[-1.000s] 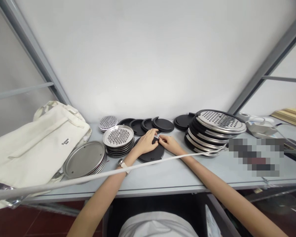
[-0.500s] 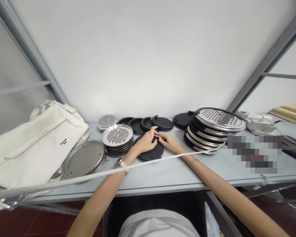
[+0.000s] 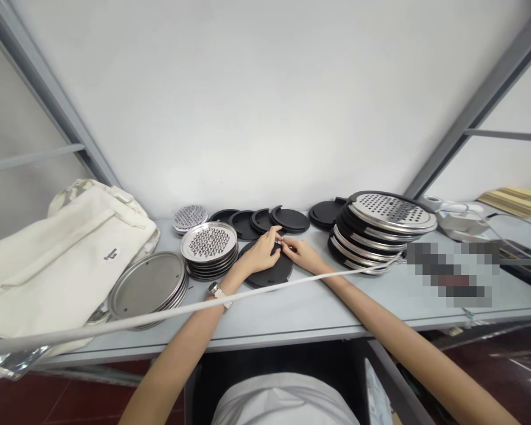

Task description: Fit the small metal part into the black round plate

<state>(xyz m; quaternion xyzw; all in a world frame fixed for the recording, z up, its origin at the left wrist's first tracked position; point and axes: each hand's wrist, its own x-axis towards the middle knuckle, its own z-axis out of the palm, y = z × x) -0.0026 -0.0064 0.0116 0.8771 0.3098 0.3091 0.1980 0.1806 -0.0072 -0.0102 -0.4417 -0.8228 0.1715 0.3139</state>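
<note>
A round black plate (image 3: 272, 274) lies flat on the table in front of me, partly hidden by my hands. My left hand (image 3: 260, 254), with a watch on its wrist, rests over the plate's left and far side, fingers bent toward the far edge. My right hand (image 3: 301, 254) meets it there from the right, its fingertips pinched together. What the fingertips of both hands hold is too small to make out. Left of the plate stands a stack of round metal graters (image 3: 209, 243) with raised teeth.
More black plates (image 3: 291, 220) lie along the wall. At right rises a tall stack of perforated metal discs and black rims (image 3: 392, 211). Flat metal discs (image 3: 148, 286) and a cream bag (image 3: 71, 248) occupy the left. A pale bar (image 3: 248, 294) crosses in front.
Both hands stay at the plate's far edge with almost the same grip. The whole view has shifted slightly; no object has visibly been moved.
</note>
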